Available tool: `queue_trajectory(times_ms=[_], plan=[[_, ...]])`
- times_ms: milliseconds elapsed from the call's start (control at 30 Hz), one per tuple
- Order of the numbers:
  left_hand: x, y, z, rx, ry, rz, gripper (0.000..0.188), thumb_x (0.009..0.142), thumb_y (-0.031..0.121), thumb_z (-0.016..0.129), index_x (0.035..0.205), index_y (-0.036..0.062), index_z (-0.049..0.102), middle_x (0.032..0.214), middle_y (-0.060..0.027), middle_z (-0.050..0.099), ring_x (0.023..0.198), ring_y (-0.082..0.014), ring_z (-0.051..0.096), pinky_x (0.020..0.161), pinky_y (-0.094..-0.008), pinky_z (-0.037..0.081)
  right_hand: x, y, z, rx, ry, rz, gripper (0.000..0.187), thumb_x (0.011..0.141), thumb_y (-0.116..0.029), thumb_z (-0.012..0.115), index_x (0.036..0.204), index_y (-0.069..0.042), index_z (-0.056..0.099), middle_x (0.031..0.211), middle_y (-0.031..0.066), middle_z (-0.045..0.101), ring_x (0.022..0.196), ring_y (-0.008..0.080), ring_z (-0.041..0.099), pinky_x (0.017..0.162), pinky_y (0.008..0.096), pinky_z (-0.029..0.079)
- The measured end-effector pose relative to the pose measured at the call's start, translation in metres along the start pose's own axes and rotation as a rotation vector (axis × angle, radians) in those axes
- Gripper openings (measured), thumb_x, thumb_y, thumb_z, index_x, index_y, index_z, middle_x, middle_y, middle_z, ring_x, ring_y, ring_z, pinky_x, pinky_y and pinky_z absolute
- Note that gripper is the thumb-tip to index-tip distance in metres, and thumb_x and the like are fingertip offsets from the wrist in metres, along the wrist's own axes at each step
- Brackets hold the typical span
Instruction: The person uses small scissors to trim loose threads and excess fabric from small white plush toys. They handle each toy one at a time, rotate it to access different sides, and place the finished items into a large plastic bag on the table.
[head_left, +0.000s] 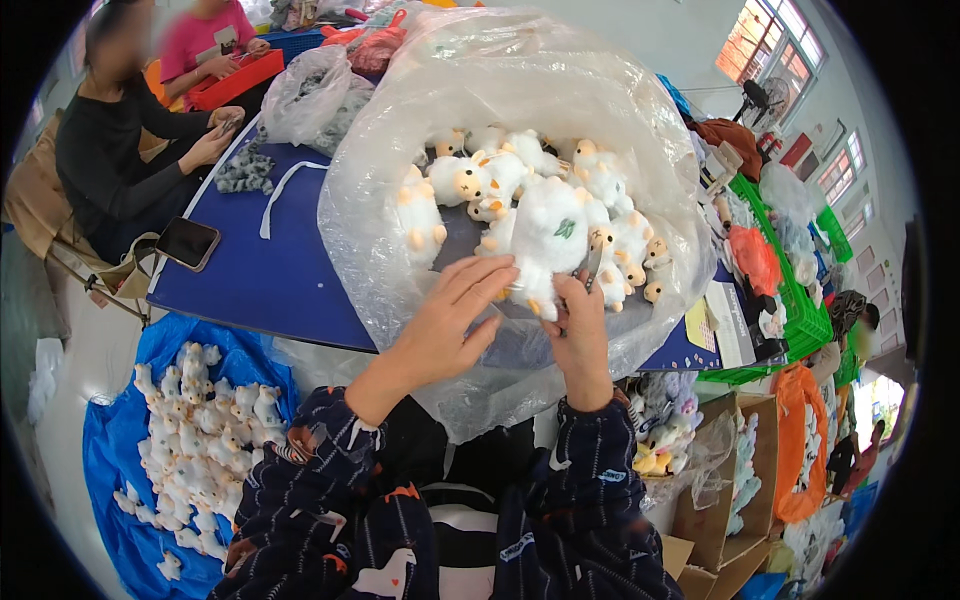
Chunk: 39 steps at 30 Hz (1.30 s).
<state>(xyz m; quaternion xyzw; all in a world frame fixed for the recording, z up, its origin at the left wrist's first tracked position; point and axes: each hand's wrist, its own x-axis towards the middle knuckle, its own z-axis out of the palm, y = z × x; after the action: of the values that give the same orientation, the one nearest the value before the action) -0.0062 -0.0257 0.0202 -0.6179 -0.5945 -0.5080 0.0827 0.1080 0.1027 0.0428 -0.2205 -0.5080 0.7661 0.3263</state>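
Observation:
A white plush toy [545,230] with a small green leaf-like patch and orange feet is between my hands, over the mouth of a clear plastic bag [400,95]. My left hand [465,310] has its fingers stretched out, with the fingertips against the toy's left side and the thumb apart. In my closed right hand [582,335] is a pair of small scissors [595,262], its metal blade pointing up along the toy's right side. The right thumb and fingers are also close to the toy's lower end. Several similar white plush toys [460,180] lie inside the bag.
Under the bag is a blue table [270,280], with a phone [187,244] at its left edge. A blue sack [110,480] full of plush toys stands on the floor at left. Two people sit at far left. Green crates [805,310] and cardboard boxes [715,510] stand at right.

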Motion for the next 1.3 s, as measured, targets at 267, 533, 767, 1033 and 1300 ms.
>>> queue_trajectory(times_ms=[267,533,767,1033,1300], plan=[[-0.020,0.003,-0.010,-0.172,0.075,-0.110,0.042,0.064,0.012,0.074,0.102,0.0081,0.058,0.112,-0.0112,0.056,0.105,-0.0294,0.050,0.090,-0.0366,0.040,-0.032,0.028,-0.008,-0.452,-0.096,0.125,0.026,0.086,-0.026,0.059,0.079,-0.002,0.060,0.058,-0.0010,0.055,0.050,0.0038,0.044,0.045,0.0198,0.033],[-0.034,0.000,0.000,-0.529,0.094,-0.527,0.033,0.072,0.011,0.072,0.101,0.0055,0.057,0.102,-0.0080,0.056,0.090,-0.0145,0.057,0.073,-0.0278,0.048,-0.050,0.025,0.001,-0.458,-0.185,-0.190,0.025,0.081,-0.009,0.064,0.103,0.002,0.059,0.081,0.0012,0.059,0.062,0.0022,0.045,0.057,0.0173,0.038],[-0.048,-0.012,-0.001,-0.684,0.178,-0.430,0.025,0.075,-0.004,0.064,0.099,-0.0003,0.056,0.110,-0.0114,0.053,0.092,-0.0183,0.057,0.076,-0.0291,0.049,-0.036,0.035,0.000,-0.501,-0.110,-0.300,0.019,0.082,-0.010,0.064,0.097,0.002,0.060,0.075,-0.0021,0.057,0.060,0.0019,0.043,0.054,0.0174,0.036],[-0.026,0.000,-0.024,-0.187,0.285,-0.164,0.008,0.077,0.003,0.064,0.081,-0.0006,0.058,0.090,-0.0099,0.060,0.074,-0.0158,0.057,0.066,-0.0259,0.046,-0.034,0.022,0.005,-0.636,-0.086,-0.457,0.014,0.084,-0.012,0.062,0.086,0.001,0.057,0.068,-0.0036,0.051,0.059,0.0017,0.040,0.052,0.0177,0.033],[-0.036,-0.017,-0.008,-0.492,-0.043,-0.358,0.071,0.072,0.020,0.071,0.131,0.0074,0.035,0.125,-0.0108,0.045,0.120,-0.0222,0.040,0.100,-0.0357,0.032,-0.021,0.016,0.005,-0.094,-0.131,-0.102,0.014,0.090,-0.021,0.052,0.090,-0.007,0.049,0.066,-0.0041,0.044,0.043,0.0019,0.030,0.040,0.0201,0.025]])
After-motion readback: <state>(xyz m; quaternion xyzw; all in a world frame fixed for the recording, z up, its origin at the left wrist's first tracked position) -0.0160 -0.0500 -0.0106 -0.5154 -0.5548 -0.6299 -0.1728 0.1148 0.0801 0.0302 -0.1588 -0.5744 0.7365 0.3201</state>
